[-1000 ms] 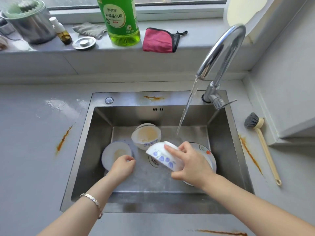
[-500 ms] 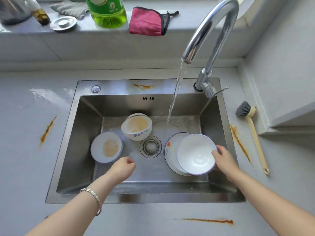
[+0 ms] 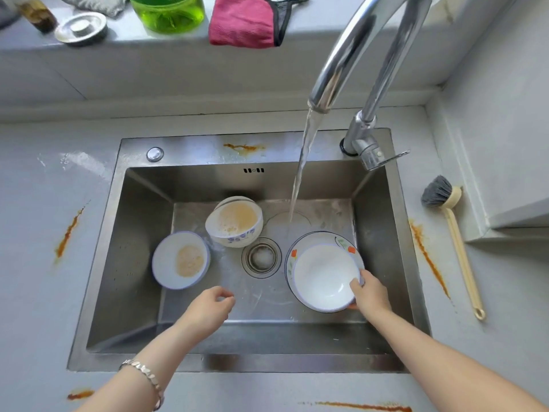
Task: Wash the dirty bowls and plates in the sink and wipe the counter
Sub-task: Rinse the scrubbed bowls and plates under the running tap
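Running from the faucet [image 3: 350, 52], water [image 3: 300, 173] is seen striking the sink [image 3: 139, 233] floor at 1 o'clock of the drain [image 3: 261, 257]. At 3 o'clock, a clean white bowl [image 3: 323, 278] with a thin blue rim is pinched at its near edge by the right hand [image 3: 371, 295], grip closed on it, over a flower-painted plate [image 3: 341, 240]. The left hand [image 3: 208, 310] is held at 7 o'clock, fingers loosely curled, nothing gripped. A tilted bowl [image 3: 234, 223] coated in tan residue is seen at 11 o'clock, a soiled small plate [image 3: 181, 260] at 9 o'clock. The counter [image 3: 35, 292] is marked with orange streaks [image 3: 68, 233].
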A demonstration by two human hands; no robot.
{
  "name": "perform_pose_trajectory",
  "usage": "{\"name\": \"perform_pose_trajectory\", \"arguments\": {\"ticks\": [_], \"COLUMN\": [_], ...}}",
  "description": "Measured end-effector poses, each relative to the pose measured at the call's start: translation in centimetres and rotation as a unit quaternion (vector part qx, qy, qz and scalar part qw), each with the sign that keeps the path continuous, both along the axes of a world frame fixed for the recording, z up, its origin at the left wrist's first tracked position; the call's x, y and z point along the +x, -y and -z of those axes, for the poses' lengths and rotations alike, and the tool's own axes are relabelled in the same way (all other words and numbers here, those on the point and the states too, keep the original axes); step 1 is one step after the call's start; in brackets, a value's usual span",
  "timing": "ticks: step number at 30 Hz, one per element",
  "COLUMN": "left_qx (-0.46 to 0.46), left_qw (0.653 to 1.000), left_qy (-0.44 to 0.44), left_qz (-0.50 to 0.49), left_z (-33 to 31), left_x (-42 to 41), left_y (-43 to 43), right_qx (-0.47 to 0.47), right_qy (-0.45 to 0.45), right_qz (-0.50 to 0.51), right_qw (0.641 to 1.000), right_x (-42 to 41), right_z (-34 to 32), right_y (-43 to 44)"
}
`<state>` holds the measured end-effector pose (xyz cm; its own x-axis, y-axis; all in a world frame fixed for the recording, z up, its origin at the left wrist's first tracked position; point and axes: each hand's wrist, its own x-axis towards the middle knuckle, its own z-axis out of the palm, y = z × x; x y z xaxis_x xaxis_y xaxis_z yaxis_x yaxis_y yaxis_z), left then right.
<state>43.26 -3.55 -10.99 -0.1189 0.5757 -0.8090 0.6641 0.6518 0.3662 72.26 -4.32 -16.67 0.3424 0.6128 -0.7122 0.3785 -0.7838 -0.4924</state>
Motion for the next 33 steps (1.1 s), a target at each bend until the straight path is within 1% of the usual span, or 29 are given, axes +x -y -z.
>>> {"name": "perform_pose_trajectory", "arguments": {"ticks": [2,5,6,8,9,11,13,16,18,23,25,27,29,31,33], "left_qx": [-0.004,-0.013,-0.013,-0.025,-0.034,-0.045,-0.040,-0.035,-0.046,-0.081,-0.081,-0.066,-0.033,-0.001,0.023], "left_qw": [1.000,1.000,1.000,0.999,0.997,0.991,0.972,0.916,0.887,0.847,0.825,0.813,0.816,0.822,0.829], "left_qy": [0.003,0.010,0.015,0.029,0.037,0.056,0.100,0.171,0.200,0.224,0.231,0.215,0.197,0.197,0.209], "left_qz": [-0.002,-0.006,-0.010,-0.034,-0.053,-0.109,-0.209,-0.362,-0.414,-0.475,-0.510,-0.537,-0.543,-0.535,-0.518], "left_z": [0.0,0.2,0.2,0.2,0.3,0.5,0.8,1.3,1.8,4.9,6.2,7.4,7.7,6.4,4.1], "left_x": [-0.1,-0.2,-0.2,0.0,0.2,0.4,0.5,0.7,1.0,1.5,1.4,1.1,1.0,0.9,0.4], "left_y": [-0.2,-1.0,-1.4,-2.5,-3.2,-5.0,-7.0,-9.6,-10.9,-11.8,-12.1,-12.2,-12.3,-11.8,-11.0], "right_qx": [0.012,-0.010,-0.024,-0.051,-0.049,-0.025,-0.002,-0.010,-0.014,-0.019,-0.021,-0.025,-0.029,-0.030,-0.019], "right_qy": [0.015,0.050,0.086,0.167,0.188,0.174,0.137,0.083,0.052,0.034,0.026,0.024,0.027,0.019,-0.014], "right_qz": [-0.022,-0.072,-0.109,-0.217,-0.256,-0.287,-0.289,-0.297,-0.288,-0.272,-0.266,-0.267,-0.274,-0.270,-0.244], "right_qw": [1.000,0.996,0.990,0.960,0.947,0.942,0.947,0.951,0.956,0.962,0.963,0.963,0.961,0.962,0.969], "right_x": [0.1,0.1,0.1,-0.1,-0.4,-1.4,-2.6,-4.2,-5.0,-5.8,-5.8,-5.9,-6.0,-6.4,-7.5], "right_z": [-0.3,-0.8,-1.1,-1.9,-2.4,-3.1,-3.7,-4.2,-4.4,-4.2,-4.0,-3.9,-4.0,-4.3,-4.8], "right_y": [0.1,0.1,0.0,-0.5,-0.9,-1.9,-3.0,-4.6,-5.5,-6.4,-6.4,-6.2,-6.1,-6.0,-6.1]}}
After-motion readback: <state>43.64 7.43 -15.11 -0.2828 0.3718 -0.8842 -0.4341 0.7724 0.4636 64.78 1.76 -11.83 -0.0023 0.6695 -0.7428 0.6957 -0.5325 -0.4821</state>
